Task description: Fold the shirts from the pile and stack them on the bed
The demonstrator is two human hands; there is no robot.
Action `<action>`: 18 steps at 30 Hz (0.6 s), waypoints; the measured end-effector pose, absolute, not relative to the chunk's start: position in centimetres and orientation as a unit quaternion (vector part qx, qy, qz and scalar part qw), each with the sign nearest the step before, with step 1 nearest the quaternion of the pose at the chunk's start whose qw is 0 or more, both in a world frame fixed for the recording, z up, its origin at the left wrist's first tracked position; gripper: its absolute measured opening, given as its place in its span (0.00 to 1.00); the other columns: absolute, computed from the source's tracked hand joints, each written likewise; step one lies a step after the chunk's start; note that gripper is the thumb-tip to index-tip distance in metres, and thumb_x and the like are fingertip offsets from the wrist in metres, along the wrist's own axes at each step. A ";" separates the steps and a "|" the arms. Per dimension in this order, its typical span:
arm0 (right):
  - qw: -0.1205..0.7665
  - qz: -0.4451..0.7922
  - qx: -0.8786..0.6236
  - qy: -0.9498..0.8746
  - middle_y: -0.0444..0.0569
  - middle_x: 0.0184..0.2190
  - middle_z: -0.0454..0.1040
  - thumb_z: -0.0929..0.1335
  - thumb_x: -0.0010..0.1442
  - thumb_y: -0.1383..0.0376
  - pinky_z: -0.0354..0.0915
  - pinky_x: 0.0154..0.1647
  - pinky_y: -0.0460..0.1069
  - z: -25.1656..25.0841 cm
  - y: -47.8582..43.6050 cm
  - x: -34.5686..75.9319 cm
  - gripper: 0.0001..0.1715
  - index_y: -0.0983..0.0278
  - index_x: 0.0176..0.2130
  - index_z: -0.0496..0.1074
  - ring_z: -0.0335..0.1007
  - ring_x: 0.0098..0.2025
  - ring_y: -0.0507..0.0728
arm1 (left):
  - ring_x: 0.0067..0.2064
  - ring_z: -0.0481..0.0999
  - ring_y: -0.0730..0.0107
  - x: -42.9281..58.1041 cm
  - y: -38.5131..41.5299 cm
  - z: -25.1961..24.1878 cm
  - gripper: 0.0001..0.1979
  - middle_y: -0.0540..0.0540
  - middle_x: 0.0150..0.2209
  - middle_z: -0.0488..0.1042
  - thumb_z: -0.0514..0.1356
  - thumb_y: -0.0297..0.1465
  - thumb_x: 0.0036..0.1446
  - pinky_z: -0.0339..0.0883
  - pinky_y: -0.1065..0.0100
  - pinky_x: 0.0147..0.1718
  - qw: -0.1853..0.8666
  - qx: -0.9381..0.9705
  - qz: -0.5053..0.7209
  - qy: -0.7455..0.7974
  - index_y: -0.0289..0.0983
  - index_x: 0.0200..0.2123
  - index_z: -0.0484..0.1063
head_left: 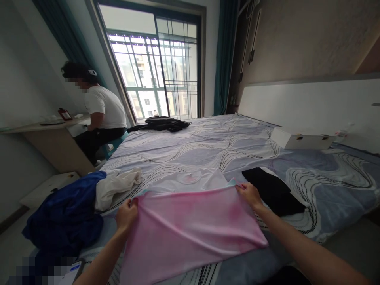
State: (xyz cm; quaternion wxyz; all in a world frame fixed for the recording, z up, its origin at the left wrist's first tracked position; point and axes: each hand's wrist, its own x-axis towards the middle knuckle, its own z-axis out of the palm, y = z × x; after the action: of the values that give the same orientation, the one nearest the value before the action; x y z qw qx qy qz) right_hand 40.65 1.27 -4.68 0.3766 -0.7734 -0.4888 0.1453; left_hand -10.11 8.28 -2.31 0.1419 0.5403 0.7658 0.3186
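Note:
A pink and white T-shirt (190,225) is stretched between my two hands at the near side of the bed. My left hand (127,215) is closed on its left upper corner. At the opposite corner, my right hand (249,194) pinches the cloth, where a bit of light blue shows. Beyond the held edge, the white neck and shoulder part of the shirt (190,177) lies flat on the bedsheet. The pink part hangs in soft creases toward me. Just right of my right hand lies a folded black garment (273,192).
Blue clothing (65,213) and a cream garment (117,190) are heaped at the left. Black clothes (163,123) lie on the bed's far side. A white box (305,140) stands near the headboard (311,99). A person (103,107) sits at a desk (50,126).

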 end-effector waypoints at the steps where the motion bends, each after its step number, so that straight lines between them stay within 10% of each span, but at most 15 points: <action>1: 0.363 0.115 -0.780 -0.496 0.47 0.27 0.76 0.66 0.59 0.54 0.58 0.31 0.46 -4.5 2.3 40.5 0.17 0.63 0.28 0.75 0.70 0.32 0.56 | 0.37 0.78 0.54 -9.8 9.3 -2.3 0.19 0.39 0.34 0.80 0.49 0.42 0.60 0.67 0.63 0.34 0.133 0.541 0.328 0.763 0.37 0.35 0.74; 13: 0.341 0.053 -0.810 -0.474 0.53 0.34 0.79 0.59 0.69 0.53 0.56 0.34 0.48 -5.3 15.5 41.7 0.23 0.62 0.39 0.76 0.73 0.37 0.60 | 0.43 0.78 0.53 -9.2 21.0 -4.3 0.22 0.38 0.38 0.79 0.48 0.46 0.61 0.67 0.62 0.42 0.129 0.553 0.357 0.742 0.37 0.40 0.74; 18: 0.295 0.090 -0.827 -0.470 0.54 0.36 0.80 0.64 0.63 0.51 0.56 0.34 0.48 -8.8 17.3 41.8 0.20 0.61 0.39 0.79 0.74 0.36 0.61 | 0.41 0.78 0.55 -9.8 22.7 -6.1 0.24 0.42 0.33 0.80 0.61 0.51 0.48 0.68 0.64 0.40 0.195 0.561 0.363 0.718 0.37 0.37 0.78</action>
State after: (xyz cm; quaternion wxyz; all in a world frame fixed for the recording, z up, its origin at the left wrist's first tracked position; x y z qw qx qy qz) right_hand 41.77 17.34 -8.78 0.2947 -0.8269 -0.4705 0.0901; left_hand -9.80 22.73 -6.10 0.1951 0.5611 0.7178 0.3632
